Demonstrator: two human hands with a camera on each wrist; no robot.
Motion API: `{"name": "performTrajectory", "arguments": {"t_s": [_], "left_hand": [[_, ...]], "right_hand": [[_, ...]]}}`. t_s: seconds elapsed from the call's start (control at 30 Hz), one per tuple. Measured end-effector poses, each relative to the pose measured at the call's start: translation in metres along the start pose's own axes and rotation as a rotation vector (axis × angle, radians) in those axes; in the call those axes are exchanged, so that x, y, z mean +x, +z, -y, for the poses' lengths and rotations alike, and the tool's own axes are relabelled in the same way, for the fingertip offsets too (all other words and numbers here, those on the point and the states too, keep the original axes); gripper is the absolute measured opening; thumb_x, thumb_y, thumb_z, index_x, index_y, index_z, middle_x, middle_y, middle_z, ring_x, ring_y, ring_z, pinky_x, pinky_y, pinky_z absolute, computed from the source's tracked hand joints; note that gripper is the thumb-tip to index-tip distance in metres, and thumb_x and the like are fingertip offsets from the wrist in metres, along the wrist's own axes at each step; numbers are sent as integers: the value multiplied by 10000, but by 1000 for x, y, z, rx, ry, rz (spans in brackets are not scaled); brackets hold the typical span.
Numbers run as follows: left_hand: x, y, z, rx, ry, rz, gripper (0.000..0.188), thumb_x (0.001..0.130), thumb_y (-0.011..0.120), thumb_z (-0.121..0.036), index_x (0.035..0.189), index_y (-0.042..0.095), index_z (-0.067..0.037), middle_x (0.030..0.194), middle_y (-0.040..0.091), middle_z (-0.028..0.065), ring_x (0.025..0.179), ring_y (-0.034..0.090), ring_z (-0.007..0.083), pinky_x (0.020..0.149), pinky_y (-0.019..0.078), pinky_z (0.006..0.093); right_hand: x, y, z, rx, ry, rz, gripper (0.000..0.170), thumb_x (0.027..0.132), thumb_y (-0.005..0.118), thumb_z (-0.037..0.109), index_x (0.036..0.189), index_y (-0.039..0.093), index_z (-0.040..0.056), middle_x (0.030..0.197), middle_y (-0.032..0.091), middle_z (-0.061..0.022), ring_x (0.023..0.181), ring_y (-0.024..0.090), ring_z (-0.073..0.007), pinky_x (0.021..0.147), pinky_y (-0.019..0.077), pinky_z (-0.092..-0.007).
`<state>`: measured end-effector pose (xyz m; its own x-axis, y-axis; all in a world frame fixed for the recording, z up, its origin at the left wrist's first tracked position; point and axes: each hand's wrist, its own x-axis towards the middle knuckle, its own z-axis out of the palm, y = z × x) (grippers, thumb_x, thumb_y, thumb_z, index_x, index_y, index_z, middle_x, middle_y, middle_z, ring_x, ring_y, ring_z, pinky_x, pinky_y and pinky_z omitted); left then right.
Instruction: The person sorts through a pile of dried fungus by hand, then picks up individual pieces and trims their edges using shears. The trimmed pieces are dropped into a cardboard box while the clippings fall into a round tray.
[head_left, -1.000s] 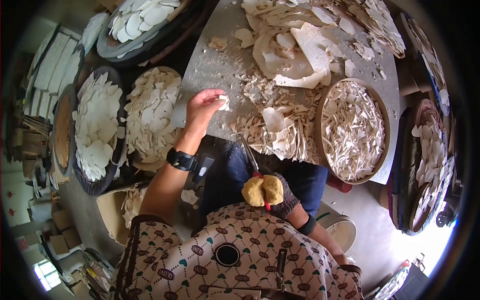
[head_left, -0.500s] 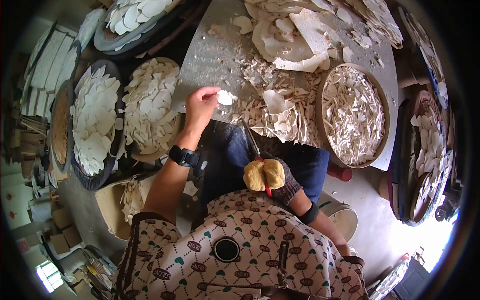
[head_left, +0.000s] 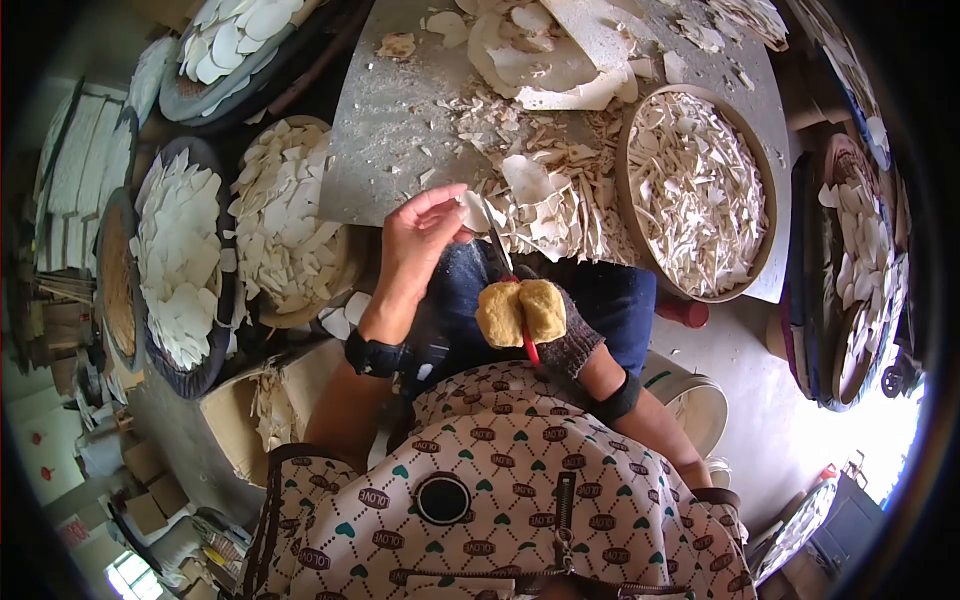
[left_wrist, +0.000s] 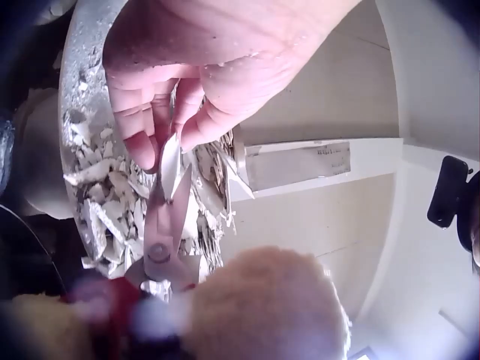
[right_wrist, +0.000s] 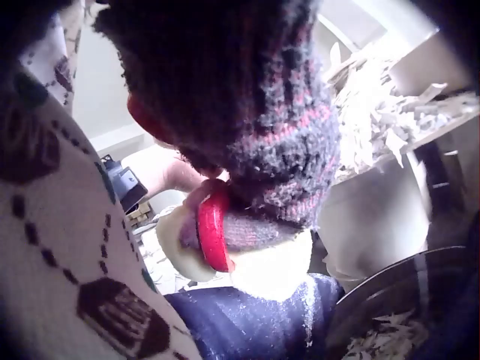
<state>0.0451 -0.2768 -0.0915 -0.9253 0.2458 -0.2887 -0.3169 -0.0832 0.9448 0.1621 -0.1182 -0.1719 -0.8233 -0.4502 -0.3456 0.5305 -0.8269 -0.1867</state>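
Observation:
My bare left hand [head_left: 420,245] pinches a thin white slice [head_left: 474,212] between thumb and fingers at the table's front edge. In a dark knit glove, my right hand [head_left: 577,335] grips scissors [head_left: 498,238] with red handles, padded by yellow foam-like lumps [head_left: 520,312]. In the left wrist view, the scissors [left_wrist: 159,251] point up at the slice [left_wrist: 171,161], their blades parted around its lower end. One red handle loop [right_wrist: 212,232] wraps the gloved fingers in the right wrist view. Beside the blades lies a heap of white pieces [head_left: 545,205].
A round basket [head_left: 769,200] of narrow white shreds stands on the right of the metal table [head_left: 365,130]. Large pale sheets [head_left: 510,70] lie toward the back. Trays of white slices [head_left: 180,255] flank the left side. A cardboard box [head_left: 235,425] and a bucket [head_left: 710,405] stand below.
My left hand has brought the slice rightward and closer to the scissors, so it now meets the blades. The right hand keeps its grip; the head view has shifted slightly.

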Motion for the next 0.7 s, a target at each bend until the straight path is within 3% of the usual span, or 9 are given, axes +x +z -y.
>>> {"name": "performTrajectory", "arguments": {"t_s": [0.07, 0.13, 0.23, 0.33, 0.4, 0.5, 0.57, 0.67, 0.7], "left_hand": [[1, 8, 7, -15, 40, -10, 311, 822, 597, -30, 1126, 554, 18, 861, 621, 71, 696, 599, 115, 633, 523, 232], [4, 8, 13, 0, 44, -4, 314, 822, 594, -22, 1130, 551, 20, 842, 622, 70, 681, 600, 115, 623, 524, 235], [8, 6, 15, 13, 24, 8, 308, 821, 594, -21, 1122, 550, 24, 827, 624, 73, 674, 604, 119, 619, 524, 238], [10, 6, 16, 20, 9, -7, 297, 821, 592, -18, 1109, 537, 29, 826, 625, 85, 679, 609, 130, 618, 525, 242], [8, 4, 20, 19, 17, -26, 290, 820, 591, -17, 1099, 525, 29, 835, 627, 96, 684, 613, 138, 617, 527, 245], [2, -5, 25, -15, -5, -42, 295, 817, 594, -18, 1094, 505, 27, 869, 625, 120, 714, 617, 149, 624, 530, 252], [-15, -30, 22, -2, 8, -65, 281, 815, 599, -34, 1080, 523, 21, 904, 620, 118, 754, 616, 163, 657, 527, 263], [-65, -116, 9, 193, -45, -340, 241, 819, 588, -72, 1049, 564, -4, 890, 625, 92, 741, 613, 161, 656, 528, 259], [-88, -174, 15, 308, -87, -322, 215, 792, 599, -68, 997, 589, -4, 876, 620, 76, 737, 608, 165, 644, 514, 258]], "right_hand": [[-3, 5, 0, -49, -53, -26, 272, 934, 420, 161, 1024, 512, -78, 1014, 585, -192, 947, 589, -310, 891, 466, -440], [-3, 2, -1, 189, -16, 9, 251, 928, 426, 142, 1028, 511, -73, 1005, 585, -189, 946, 591, -297, 886, 472, -430], [-8, 7, 1, 24, -60, 24, 225, 914, 446, 113, 1037, 515, -63, 1007, 588, -170, 936, 596, -270, 873, 484, -398], [-8, 13, 4, 111, -41, 126, 212, 892, 481, 85, 1047, 520, -54, 1006, 593, -141, 927, 599, -243, 859, 493, -368], [-11, 23, 7, -666, -157, 45, 217, 881, 504, 81, 1056, 522, -47, 1012, 592, -130, 917, 602, -233, 855, 496, -363], [-10, 18, 2, -1159, -234, 14, 214, 863, 541, 90, 1036, 542, -35, 1000, 599, -117, 894, 605, -210, 830, 500, -347], [-8, 10, -2, -993, -228, 36, 205, 854, 561, 105, 1011, 561, -27, 980, 607, -109, 876, 606, -194, 804, 501, -331], [-7, 8, -1, -345, -176, 91, 202, 842, 583, 147, 954, 594, -21, 919, 623, -88, 842, 602, -168, 745, 489, -298], [-13, 32, 11, -751, -271, 99, 228, 855, 559, 157, 963, 584, -43, 925, 617, -101, 842, 601, -180, 750, 490, -310]]}}
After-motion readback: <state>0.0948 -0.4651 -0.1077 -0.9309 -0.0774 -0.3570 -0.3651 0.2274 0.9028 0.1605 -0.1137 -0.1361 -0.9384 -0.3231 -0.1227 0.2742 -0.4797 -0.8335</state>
